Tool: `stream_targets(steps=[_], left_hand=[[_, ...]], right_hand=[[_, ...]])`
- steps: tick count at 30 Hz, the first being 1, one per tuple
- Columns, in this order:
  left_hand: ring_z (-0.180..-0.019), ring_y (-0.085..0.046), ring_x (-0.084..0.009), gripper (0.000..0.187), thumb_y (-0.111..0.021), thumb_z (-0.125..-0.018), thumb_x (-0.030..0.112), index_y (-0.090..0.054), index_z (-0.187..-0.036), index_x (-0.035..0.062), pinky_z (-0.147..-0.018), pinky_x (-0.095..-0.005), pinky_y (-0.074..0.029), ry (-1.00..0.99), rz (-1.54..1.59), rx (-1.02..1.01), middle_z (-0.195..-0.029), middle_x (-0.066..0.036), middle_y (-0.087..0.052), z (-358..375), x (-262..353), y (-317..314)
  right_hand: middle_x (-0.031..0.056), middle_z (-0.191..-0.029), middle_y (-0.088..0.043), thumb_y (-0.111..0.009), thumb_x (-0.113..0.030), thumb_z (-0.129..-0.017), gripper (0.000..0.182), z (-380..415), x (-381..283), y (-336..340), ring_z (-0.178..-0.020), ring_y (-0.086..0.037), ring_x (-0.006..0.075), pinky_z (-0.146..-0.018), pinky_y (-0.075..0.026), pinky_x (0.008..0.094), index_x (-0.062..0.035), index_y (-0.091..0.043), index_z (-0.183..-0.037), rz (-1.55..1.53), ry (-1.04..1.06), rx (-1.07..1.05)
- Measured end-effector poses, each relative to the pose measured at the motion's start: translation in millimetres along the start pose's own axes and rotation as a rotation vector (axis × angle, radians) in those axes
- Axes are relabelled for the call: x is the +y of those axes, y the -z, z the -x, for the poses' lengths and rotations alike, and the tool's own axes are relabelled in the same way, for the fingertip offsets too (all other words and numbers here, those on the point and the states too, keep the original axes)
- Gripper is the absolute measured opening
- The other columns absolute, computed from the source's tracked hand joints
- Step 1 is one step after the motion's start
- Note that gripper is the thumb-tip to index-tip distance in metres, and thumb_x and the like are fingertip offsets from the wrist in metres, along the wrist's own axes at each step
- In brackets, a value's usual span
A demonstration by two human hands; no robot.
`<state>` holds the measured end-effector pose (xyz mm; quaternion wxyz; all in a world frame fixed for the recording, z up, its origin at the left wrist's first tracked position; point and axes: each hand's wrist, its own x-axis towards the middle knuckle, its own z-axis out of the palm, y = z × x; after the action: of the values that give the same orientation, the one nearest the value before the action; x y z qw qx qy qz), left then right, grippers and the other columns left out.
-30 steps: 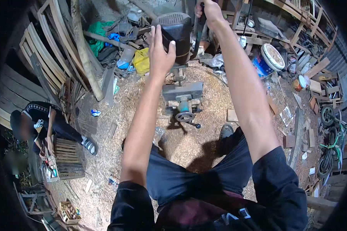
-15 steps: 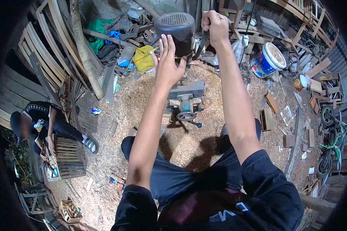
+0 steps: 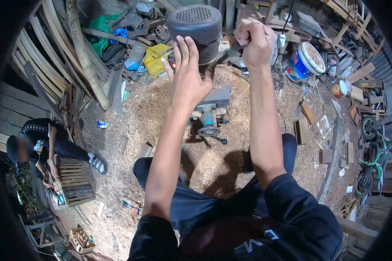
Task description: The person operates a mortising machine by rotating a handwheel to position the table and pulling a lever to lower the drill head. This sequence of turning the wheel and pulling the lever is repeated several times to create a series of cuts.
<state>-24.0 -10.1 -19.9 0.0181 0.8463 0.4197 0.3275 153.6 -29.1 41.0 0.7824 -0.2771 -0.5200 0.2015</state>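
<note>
A dark motor housing (image 3: 194,26) with a perforated round top stands upright ahead of me, part of a standing machine. My left hand (image 3: 187,76) lies against its near side, fingers stretched out and thumb spread. To its right, my right hand (image 3: 256,39) is closed in a fist on a dark lever (image 3: 235,49) at the machine's side; the fingers hide the grip end. Below the housing are the machine's flat metal table (image 3: 214,98) and a handwheel (image 3: 209,131) with a black-knobbed crank. Whatever is under the housing is hidden by my left hand.
Wood shavings cover the floor (image 3: 161,130). A white-and-blue bucket (image 3: 298,65) stands at the right, near wood offcuts and a small motorbike (image 3: 370,161). At the left, another person (image 3: 43,139) bends over a slatted wooden piece (image 3: 76,178). Curved wooden strips (image 3: 48,48) lean behind.
My right hand has moved slightly right and down in view, with the lever. My left hand stays on the motor housing, and the view has shifted a little.
</note>
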Motion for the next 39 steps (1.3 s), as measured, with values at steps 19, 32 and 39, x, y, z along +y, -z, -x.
stream_targets(steps=[19,32,39], left_hand=[[-0.15,-0.01,-0.0406,0.094,-0.057,-0.08,0.021,-0.005,-0.156,0.0007,-0.113,-0.0701,0.003,-0.002,0.008,0.037,-0.161,-0.028,-0.007,0,2,-11],[-0.15,-0.011,-0.0406,0.094,-0.058,-0.08,0.024,-0.008,-0.157,0.0044,-0.113,-0.0702,-0.003,0.011,-0.009,0.032,-0.163,-0.022,-0.009,-5,-4,-11],[-0.149,-0.01,-0.0432,0.093,-0.058,-0.083,0.027,-0.006,-0.157,0.0067,-0.114,-0.0693,-0.002,0.025,0.017,0.072,-0.163,-0.022,-0.01,-12,0,-12]], right_hand=[[0.0017,-0.058,-0.044,-0.055,-0.014,-0.085,0.032,60,-4,13,-0.054,-0.037,0.0087,-0.05,-0.028,0.0267,-0.0017,-0.043,-0.058,0.026,-0.003,-0.055],[0.0032,-0.058,-0.047,-0.053,-0.015,-0.088,0.033,55,5,19,-0.052,-0.039,0.0094,-0.049,-0.029,0.0281,-0.0009,-0.045,-0.06,0.09,0.07,-0.108],[0.0071,-0.072,-0.059,-0.041,-0.037,-0.103,0.043,-32,14,-2,-0.065,-0.056,0.0164,-0.062,-0.044,0.0307,-0.0031,-0.062,-0.086,0.247,0.013,0.082]])
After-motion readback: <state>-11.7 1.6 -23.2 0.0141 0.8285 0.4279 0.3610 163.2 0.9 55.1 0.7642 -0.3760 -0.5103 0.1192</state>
